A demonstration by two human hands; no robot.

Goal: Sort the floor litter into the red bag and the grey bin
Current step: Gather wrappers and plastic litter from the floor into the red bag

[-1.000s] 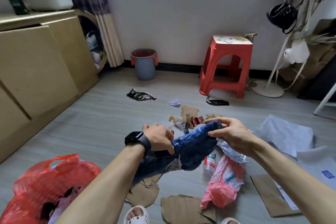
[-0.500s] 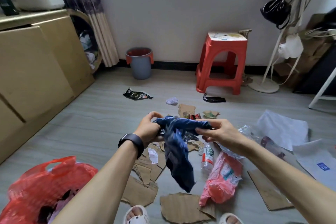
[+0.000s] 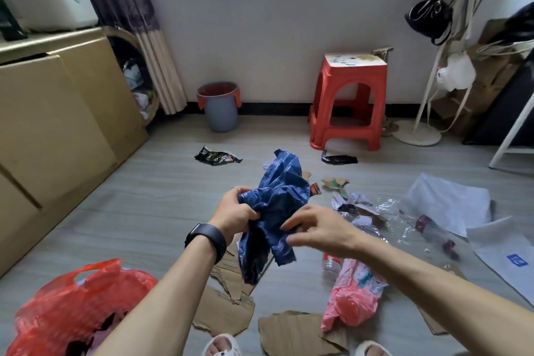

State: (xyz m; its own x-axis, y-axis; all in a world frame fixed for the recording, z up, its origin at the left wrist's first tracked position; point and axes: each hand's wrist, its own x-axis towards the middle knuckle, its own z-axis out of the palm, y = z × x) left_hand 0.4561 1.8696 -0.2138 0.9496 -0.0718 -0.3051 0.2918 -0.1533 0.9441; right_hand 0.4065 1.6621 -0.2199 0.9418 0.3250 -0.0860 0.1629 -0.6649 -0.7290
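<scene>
Head: grey floor (image 3: 138, 211) w/ cardboard scraps (image 3: 294, 332); red stool (image 3: 349, 75) by wall (image 3: 274, 23).

Blurred at the right hand (image 3: 320, 230), most at its fingertips (image 3: 289, 239). Cropped by the lower edge at the red bag (image 3: 57, 312) and both sandals (image 3: 221, 345).

A plain white wall (image 3: 274, 23) fills the upper middle, above a black skirting strip (image 3: 274, 108). The grey wood-pattern floor (image 3: 138, 199) is softly lit. A tan wooden cabinet (image 3: 57, 130) stands at the left, a purple-and-cream curtain (image 3: 130, 9) upper left, a red plastic stool (image 3: 351, 72) right of centre.
</scene>
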